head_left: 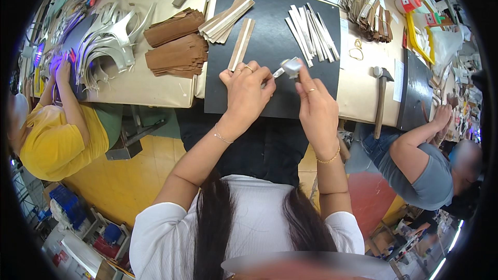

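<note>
My right hand (317, 106) is closed round a hammer, its shiny metal head (291, 68) showing above the black mat (275, 98). Most of its handle is hidden by the hand. Close by on the left, my left hand (248, 89) is bent over the mat, fingers pinched on a short white strip (279, 72) that points toward the hammer head. Beneath or just beyond those fingers lies a brown strip with a white band (241, 44). Similar banded strips (226, 19) are fanned at the mat's far left; narrow white strips (311, 33) lie at its far right.
Brown leather-like pieces (176, 54) are stacked left of the mat. A second hammer (381, 96) lies on the right, near bundled strips (371, 18). White curved parts (111, 39) heap at far left. Co-workers in yellow (62, 135) and grey (420, 168) sit on either side.
</note>
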### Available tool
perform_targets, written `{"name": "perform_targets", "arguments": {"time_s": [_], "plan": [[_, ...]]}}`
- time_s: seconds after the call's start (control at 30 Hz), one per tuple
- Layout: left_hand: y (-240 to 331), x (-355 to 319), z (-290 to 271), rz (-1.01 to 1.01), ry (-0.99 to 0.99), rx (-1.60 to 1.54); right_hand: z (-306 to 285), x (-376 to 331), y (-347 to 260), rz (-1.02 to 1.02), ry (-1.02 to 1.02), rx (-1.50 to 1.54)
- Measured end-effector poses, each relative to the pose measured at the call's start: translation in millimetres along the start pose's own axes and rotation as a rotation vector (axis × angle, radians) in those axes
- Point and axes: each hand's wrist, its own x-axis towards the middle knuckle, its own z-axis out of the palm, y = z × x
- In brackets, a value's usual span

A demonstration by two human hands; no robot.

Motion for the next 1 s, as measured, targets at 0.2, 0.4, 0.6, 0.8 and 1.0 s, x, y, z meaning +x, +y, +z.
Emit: {"name": "perform_targets", "arguments": {"time_s": [0.2, 0.4, 0.6, 0.8, 1.0], "plan": [[-2, 0, 3, 0.043, 0.033, 0.022, 7, 2, -3, -0.027, -0.172, -0.033], [-4, -3, 5, 0.057, 0.044, 0.024, 14, -6, 1, -0.024, 0.084, 0.167], [-8, -11, -6, 0.034, 0.026, -0.029, 19, -9, 4, -0.021, -0.082, -0.027], [-6, -11, -10, -0.036, -0.021, -0.041, 11, -5, 3, -0.026, -0.012, 0.056], [-5, -8, -8, -0.040, -0.020, -0.020, 12, -4, -5, -0.047, -0.050, 0.057]]}}
